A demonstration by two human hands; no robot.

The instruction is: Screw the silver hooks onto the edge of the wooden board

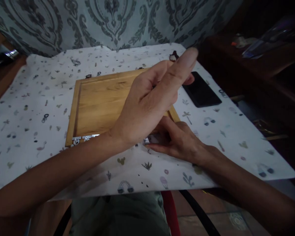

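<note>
A wooden panel with a raised rim point(100, 105) lies on the table, partly hidden by my hands. Small silver metal fittings point(86, 138) sit along its near edge. My left hand point(147, 101) is raised above the panel. Its thumb stretches to the upper right and its fingers curl behind the thumb; whatever they hold, if anything, is hidden. My right hand point(179, 139) is low at the panel's near right edge, with thumb and fingers closed around a small silver metal piece point(147, 140). Most of that piece is covered by the hand.
A black phone point(201, 90) lies right of the panel. Behind my left thumb is a small dark object point(174, 55). A patterned white cloth point(39, 157) covers the table, its near edge above my lap. A patterned curtain point(113, 23) hangs at the back.
</note>
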